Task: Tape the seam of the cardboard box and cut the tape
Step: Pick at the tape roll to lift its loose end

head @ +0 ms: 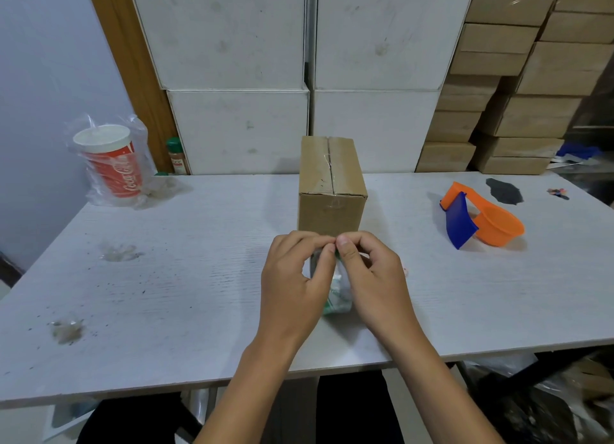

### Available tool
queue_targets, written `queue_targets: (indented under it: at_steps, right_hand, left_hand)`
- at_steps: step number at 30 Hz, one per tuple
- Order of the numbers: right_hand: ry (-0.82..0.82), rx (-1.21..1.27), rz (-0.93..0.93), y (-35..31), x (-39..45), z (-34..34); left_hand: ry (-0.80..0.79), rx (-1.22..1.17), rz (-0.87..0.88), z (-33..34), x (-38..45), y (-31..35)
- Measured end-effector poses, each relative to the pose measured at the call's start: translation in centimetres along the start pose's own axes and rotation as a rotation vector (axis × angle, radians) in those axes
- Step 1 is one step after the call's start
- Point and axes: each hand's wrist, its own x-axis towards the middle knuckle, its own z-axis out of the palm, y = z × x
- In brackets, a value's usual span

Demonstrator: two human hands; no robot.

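**Both hands pinch a tape roll just short of the box**

While the white table (166, 277) takes up most of the view, the two hands meet over its near middle, and everything else is best placed from that grip. Beyond the fingertips, almost touching them, stands the box (332, 191): plain brown cardboard, taller than wide, upright on the table with its short face toward the person. Its top flaps are closed, and the seam (330, 167) runs away from the grip down the middle of the top. Clear glossy tape already lies along that seam and folds a little way over the near edge; the near face shows a faint mark, too small to read.

Well to the left of the grip and farther back sits a red cup (111, 164) with a white lid, wrapped in a clear bag. To the right and slightly beyond lies an orange and blue dispenser (478, 219), untouched.

Between the palms is the roll (337, 287), clear tape with a bit of green showing, mostly hidden. Left hand (294, 277) and right hand (372, 274) are both clenched around it, thumbs and forefingers pinched together at its top edge, just in front of the box's base.
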Motion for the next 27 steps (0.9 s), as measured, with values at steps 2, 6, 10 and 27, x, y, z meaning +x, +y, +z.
queue_targets:
  at_steps: [2,6,10,27]
  right_hand:
    - [0.015,0.018,-0.005,-0.1,-0.1,-0.2]
    - [0.042,0.024,-0.009,-0.2,-0.2,-0.3]
    - [0.044,0.059,0.002,-0.2,0.3,-0.9]
    - [-0.157,-0.183,-0.011,-1.1,1.9,-2.8]
  left_hand:
    - [-0.001,0.008,-0.009,0.1,0.1,0.1]
    - [0.006,-0.003,-0.029,0.1,0.1,0.2]
    - [0.01,-0.019,-0.052,0.0,0.1,0.4]
    - [-0.029,-0.193,-0.255,-1.1,-0.5,1.2]
